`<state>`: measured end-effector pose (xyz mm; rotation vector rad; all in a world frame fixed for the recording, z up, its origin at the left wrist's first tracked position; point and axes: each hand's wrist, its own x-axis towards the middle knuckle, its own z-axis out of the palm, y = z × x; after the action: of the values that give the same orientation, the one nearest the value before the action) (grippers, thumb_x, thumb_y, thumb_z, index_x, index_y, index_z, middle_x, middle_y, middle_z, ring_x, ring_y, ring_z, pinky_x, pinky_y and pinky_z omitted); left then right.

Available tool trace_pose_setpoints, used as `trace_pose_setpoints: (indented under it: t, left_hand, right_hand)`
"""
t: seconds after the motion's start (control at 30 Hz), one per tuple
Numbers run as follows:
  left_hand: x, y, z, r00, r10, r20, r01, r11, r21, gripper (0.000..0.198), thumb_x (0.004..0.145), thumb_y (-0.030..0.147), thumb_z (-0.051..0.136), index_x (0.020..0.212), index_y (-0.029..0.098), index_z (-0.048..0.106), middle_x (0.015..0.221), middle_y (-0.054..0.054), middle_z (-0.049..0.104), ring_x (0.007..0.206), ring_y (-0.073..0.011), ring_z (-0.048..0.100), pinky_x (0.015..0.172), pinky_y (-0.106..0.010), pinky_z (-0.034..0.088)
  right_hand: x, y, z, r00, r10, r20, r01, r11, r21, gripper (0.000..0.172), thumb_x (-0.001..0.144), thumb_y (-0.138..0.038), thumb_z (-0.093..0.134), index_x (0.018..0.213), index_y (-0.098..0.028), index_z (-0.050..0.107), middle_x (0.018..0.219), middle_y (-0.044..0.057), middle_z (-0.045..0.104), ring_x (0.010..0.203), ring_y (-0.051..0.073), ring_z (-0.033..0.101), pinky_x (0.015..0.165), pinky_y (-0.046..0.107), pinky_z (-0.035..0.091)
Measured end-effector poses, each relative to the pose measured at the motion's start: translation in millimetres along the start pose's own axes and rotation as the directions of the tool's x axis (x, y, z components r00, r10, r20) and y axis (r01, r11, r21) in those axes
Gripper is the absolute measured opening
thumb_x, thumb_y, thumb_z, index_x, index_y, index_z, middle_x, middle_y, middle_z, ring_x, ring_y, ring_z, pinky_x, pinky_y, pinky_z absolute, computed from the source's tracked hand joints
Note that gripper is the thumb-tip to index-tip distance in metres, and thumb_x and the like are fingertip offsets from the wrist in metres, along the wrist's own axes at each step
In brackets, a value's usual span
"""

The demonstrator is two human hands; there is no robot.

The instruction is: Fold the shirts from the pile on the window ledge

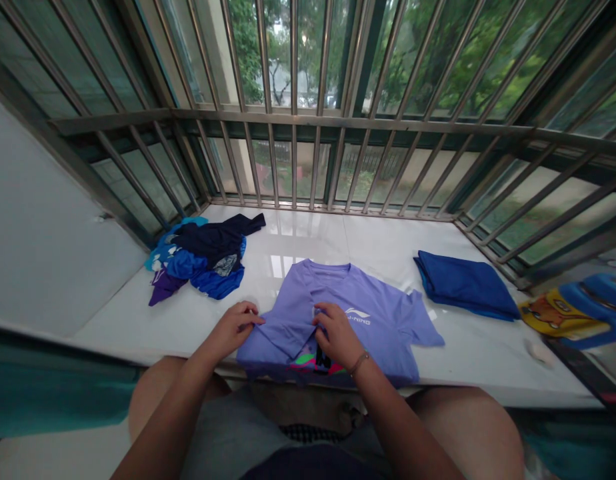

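A lavender T-shirt [383, 327] with a white logo lies flat on a white marble sill [308, 243], its lower part folded up over the middle so a colourful print shows near my lap. My left hand [232, 330] pinches the folded edge of the shirt at its left side. My right hand [338, 337], with a thin bracelet on the wrist, grips the cloth near the shirt's centre, just left of the logo.
A heap of navy and bright blue clothes [201, 259] lies on the sill to the left, and a folded blue garment [463, 285] lies to the right. A yellow-and-blue printed cloth [563, 313] hangs past the right end. Metal window bars [308, 153] stand along the back.
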<state>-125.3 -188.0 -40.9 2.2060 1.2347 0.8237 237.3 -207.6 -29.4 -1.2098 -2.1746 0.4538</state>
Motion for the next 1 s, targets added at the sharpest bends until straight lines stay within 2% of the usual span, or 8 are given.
trace_pose_setpoints:
  t: [0.1, 0.27, 0.5, 0.57, 0.63, 0.73, 0.87, 1.0]
  left_hand:
    - [-6, -3, -3.0, 0.998, 0.037, -0.041, -0.033, 0.996, 0.083, 0.037, 0.09, 0.013, 0.057, 0.104, 0.029, 0.088, 0.116, -0.008, 0.073, 0.11, -0.0229, 0.069, 0.098, -0.037, 0.057]
    - [-12, 0, -8.1, 0.997, -0.005, -0.071, 0.015, 0.99, 0.144, 0.027, 0.094, 0.018, 0.059, 0.098, 0.026, 0.085, 0.111, -0.008, 0.076, 0.105, -0.0232, 0.071, 0.095, -0.037, 0.058]
    - [-9, 10, -6.6, 0.999, 0.027, -0.028, -0.022, 0.984, 0.179, 0.034, 0.093, 0.026, 0.069, 0.125, 0.032, 0.082, 0.125, -0.008, 0.075, 0.116, -0.0257, 0.071, 0.103, -0.04, 0.056]
    - [-6, 8, -6.1, 1.0, 0.022, -0.005, -0.021, 0.986, 0.166, 0.027, 0.096, 0.028, 0.068, 0.117, 0.032, 0.084, 0.119, -0.008, 0.076, 0.111, -0.0249, 0.072, 0.1, -0.039, 0.056]
    - [-4, 6, -6.6, 1.0, 0.0, -0.004, 0.0, 0.992, 0.128, 0.023, 0.099, 0.03, 0.065, 0.108, 0.031, 0.086, 0.112, -0.008, 0.077, 0.106, -0.0243, 0.072, 0.097, -0.038, 0.057]
    - [-3, 4, -8.9, 0.996, -0.077, -0.049, 0.079, 0.996, 0.039, 0.023, 0.1, 0.033, 0.063, 0.105, 0.028, 0.085, 0.107, -0.008, 0.078, 0.104, -0.0245, 0.072, 0.095, -0.037, 0.057]
    - [-3, 6, -10.9, 0.968, -0.224, -0.112, 0.22, 0.975, -0.039, 0.023, 0.096, 0.039, 0.063, 0.1, 0.024, 0.08, 0.099, -0.006, 0.077, 0.092, -0.0229, 0.07, 0.081, -0.033, 0.058]
    - [1, 3, -8.3, 0.945, -0.278, -0.171, 0.275, 0.96, -0.04, 0.02, 0.092, 0.036, 0.062, 0.094, 0.023, 0.077, 0.096, -0.004, 0.077, 0.09, -0.0218, 0.07, 0.08, -0.031, 0.057]
  right_hand:
    - [1, -1, 1, 0.999, 0.015, 0.03, -0.014, 0.999, -0.033, 0.025, 0.087, -0.007, 0.061, 0.102, -0.024, 0.071, 0.136, 0.011, 0.067, 0.13, 0.029, 0.059, 0.123, 0.055, 0.039]
    - [2, -3, -1, 0.998, 0.027, 0.062, -0.025, 0.999, -0.033, 0.025, 0.087, -0.011, 0.064, 0.107, -0.024, 0.071, 0.135, 0.011, 0.068, 0.129, 0.029, 0.06, 0.128, 0.059, 0.032]
    - [0, -1, -3, 0.993, -0.021, 0.113, 0.024, 0.999, -0.023, 0.046, 0.078, -0.002, 0.06, 0.116, -0.025, 0.07, 0.141, 0.01, 0.066, 0.138, 0.03, 0.057, 0.131, 0.065, 0.022]
    - [0, -1, -2, 0.992, -0.041, 0.116, 0.046, 0.998, -0.035, 0.045, 0.079, -0.002, 0.06, 0.116, -0.025, 0.071, 0.141, 0.01, 0.067, 0.137, 0.03, 0.057, 0.13, 0.064, 0.025]
    - [5, -3, -2, 0.996, -0.026, 0.083, 0.029, 0.999, -0.041, 0.042, 0.082, -0.002, 0.059, 0.116, -0.024, 0.072, 0.139, 0.011, 0.068, 0.133, 0.029, 0.059, 0.125, 0.056, 0.036]
    - [27, -5, -2, 0.997, 0.081, 0.016, -0.08, 0.995, -0.061, 0.033, 0.092, -0.007, 0.056, 0.117, -0.021, 0.072, 0.128, 0.011, 0.072, 0.122, 0.026, 0.064, 0.112, 0.043, 0.048]
    - [76, -5, 2, 0.961, 0.274, 0.036, -0.266, 0.953, -0.148, 0.023, 0.107, -0.022, 0.054, 0.121, -0.017, 0.072, 0.116, 0.011, 0.076, 0.112, 0.024, 0.068, 0.104, 0.034, 0.049]
    - [110, 0, 17, 0.937, 0.344, 0.06, -0.329, 0.927, -0.178, 0.026, 0.107, -0.041, 0.063, 0.114, -0.018, 0.074, 0.107, 0.011, 0.078, 0.099, 0.024, 0.071, 0.089, 0.032, 0.05]
